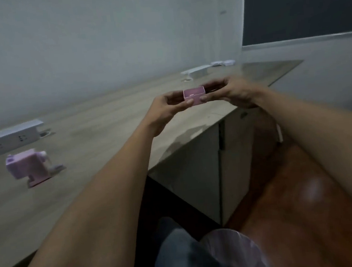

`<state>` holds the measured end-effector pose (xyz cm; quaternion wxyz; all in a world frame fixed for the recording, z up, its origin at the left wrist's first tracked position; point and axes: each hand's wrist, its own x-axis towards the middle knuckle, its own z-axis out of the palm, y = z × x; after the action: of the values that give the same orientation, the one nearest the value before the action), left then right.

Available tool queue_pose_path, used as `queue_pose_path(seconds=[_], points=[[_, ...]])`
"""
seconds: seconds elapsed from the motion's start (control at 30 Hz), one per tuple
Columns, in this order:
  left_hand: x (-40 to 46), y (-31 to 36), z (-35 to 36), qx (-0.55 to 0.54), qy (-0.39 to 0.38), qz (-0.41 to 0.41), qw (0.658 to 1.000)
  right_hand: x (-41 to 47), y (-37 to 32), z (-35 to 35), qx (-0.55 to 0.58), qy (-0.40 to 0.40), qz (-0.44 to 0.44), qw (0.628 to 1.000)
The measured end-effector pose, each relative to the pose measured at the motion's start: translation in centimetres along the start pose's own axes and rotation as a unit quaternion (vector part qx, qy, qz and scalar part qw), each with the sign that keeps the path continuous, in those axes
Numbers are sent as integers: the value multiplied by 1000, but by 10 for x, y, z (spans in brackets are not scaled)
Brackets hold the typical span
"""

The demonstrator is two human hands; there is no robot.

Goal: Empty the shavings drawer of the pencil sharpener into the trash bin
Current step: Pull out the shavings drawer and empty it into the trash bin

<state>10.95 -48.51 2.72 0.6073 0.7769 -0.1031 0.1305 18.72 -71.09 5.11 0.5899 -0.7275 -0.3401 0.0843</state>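
Both hands pinch the pink shavings drawer [195, 96] by its ends, left hand [166, 108] and right hand [229, 95], held open-side up above the table [104, 123] edge; the trash bin [237, 250] sits far below, nearer the person

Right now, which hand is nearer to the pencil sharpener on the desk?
Left. The left hand grips the drawer's left end, on the side facing the pencil sharpener; the right hand grips its far end.

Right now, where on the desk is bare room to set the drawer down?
Bare wood between the pencil sharpener and the hands holding the drawer, and beyond toward the far power strip. It is crowded only at the left, where the near power strip flanks the sharpener.
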Motion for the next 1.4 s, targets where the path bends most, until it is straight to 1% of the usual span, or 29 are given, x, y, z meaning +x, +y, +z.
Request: queue_pose_path(seconds=[0.2, 0.37, 0.5, 0.6, 0.8, 0.9, 1.03, 1.13, 1.2, 1.3, 1.4], points=[[-1, -35, 77, -31, -55, -5, 998, -61, 39, -45, -23, 55, 86, 995], [-24, -73, 116, -53, -66, -34, 996, -102, 79, -48, 57, 84, 126, 987], [-56, -107, 133, -32, -70, -67, 995, -130, 121, -28, 67, 81, 172, 980], [-82, -145, 137, -46, -62, -109, 991, -148, 154, -1, 57, 78, 201, 975], [-132, -222, 141, -67, -68, -214, 972, -175, 246, 43, 78, 25, 278, 957], [-153, -252, 149, -67, -87, -281, 953, -194, 288, 60, 95, 7, 320, 943], [-173, -283, 159, -42, -116, -375, 919, -215, 330, 77, 139, -23, 395, 908], [-176, -296, 165, -85, -118, -450, 881, -221, 346, 84, 201, -32, 444, 873], [-177, -301, 167, -112, -118, -486, 858, -221, 353, 88, 221, -50, 465, 856], [-172, -310, 168, -143, -98, -528, 831, -219, 361, 90, 246, -44, 477, 843], [-165, -311, 168, -175, -82, -578, 793, -215, 365, 93, 255, -32, 493, 831]])
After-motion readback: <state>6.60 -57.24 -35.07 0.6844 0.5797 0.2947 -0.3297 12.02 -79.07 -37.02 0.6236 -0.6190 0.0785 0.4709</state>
